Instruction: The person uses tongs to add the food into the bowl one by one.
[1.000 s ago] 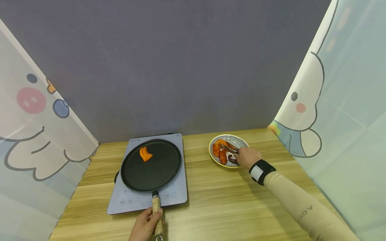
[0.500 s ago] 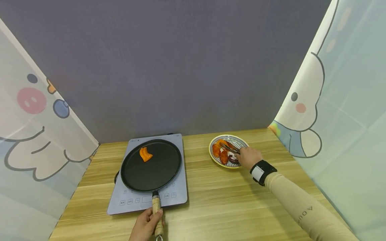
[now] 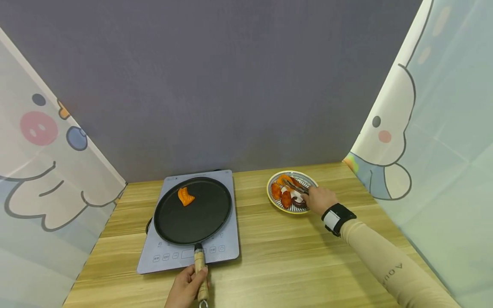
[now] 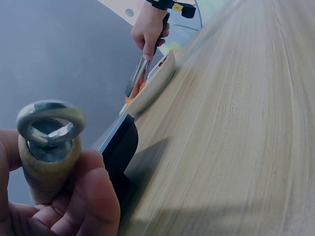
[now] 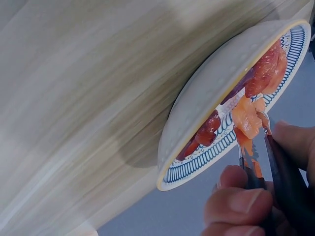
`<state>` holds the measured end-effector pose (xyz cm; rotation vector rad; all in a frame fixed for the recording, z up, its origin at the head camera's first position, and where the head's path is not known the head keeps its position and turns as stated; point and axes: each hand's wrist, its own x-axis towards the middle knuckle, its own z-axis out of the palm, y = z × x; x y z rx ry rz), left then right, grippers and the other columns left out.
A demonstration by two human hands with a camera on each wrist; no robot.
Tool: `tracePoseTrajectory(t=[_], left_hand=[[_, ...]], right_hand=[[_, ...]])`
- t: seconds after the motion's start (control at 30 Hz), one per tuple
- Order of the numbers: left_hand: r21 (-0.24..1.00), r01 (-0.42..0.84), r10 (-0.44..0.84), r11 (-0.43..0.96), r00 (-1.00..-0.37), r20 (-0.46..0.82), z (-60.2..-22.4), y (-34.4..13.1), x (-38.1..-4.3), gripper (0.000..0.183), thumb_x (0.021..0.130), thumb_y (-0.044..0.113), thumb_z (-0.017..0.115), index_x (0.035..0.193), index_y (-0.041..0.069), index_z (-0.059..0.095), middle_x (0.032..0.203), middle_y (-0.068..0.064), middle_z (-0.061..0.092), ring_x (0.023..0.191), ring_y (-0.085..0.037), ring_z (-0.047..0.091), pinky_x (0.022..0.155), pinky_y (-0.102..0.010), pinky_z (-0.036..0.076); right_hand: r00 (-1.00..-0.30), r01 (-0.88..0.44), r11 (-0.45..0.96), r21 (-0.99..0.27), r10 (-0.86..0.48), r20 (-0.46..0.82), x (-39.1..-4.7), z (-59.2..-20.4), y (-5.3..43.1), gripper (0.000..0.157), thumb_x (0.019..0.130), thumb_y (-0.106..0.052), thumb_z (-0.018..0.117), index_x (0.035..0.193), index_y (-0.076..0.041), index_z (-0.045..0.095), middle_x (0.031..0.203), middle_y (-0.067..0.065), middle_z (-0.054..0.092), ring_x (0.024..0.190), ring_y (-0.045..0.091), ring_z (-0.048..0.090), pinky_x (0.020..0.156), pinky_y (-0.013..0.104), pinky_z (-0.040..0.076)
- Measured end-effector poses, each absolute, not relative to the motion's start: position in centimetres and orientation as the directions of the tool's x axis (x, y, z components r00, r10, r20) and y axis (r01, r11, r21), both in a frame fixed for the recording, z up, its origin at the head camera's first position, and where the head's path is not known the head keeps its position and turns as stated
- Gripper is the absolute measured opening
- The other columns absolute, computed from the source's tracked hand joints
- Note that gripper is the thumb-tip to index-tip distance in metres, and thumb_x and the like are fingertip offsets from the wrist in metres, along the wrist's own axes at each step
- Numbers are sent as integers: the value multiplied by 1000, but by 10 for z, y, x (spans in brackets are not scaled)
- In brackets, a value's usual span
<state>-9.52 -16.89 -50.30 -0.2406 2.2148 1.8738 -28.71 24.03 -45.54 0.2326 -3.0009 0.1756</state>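
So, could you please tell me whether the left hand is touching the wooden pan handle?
Touching: the head view shows the left hand gripping the wooden pan handle, thumb laid across it.

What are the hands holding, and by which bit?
The left hand holds the pan by its wooden handle; the right hand holds tongs by their dark handles.

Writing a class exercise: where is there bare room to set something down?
Bare tabletop lies between cooker and plate, running down between left hand and right sleeve. The pan is bare right of its orange piece. Crowded: plate, with food and tongs, right hand at its rim.
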Motion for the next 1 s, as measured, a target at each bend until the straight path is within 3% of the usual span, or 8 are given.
tracePoseTrajectory(t=[0.47, 1.0], left_hand=[[953, -254, 20, 166, -965, -260, -502, -168, -94, 37, 91, 27, 53, 96, -9, 52, 68, -12, 63, 54, -22, 54, 49, -29, 48], [953, -258, 28, 161, -964, -265, -500, -167, -93, 40, 91, 29, 51, 97, -10, 51, 69, -11, 63, 53, -20, 54, 49, -28, 47]], right_hand=[[-976, -167, 979, -113, -148, 160, -289, -456, 243, 38, 87, -38, 54, 66, -7, 50, 53, 10, 50, 45, 24, 47, 36, 43, 40], [-981, -145, 984, -105, -129, 146, -290, -459, 246, 37, 87, -40, 54, 72, -6, 52, 58, 11, 52, 47, 25, 48, 36, 42, 38]])
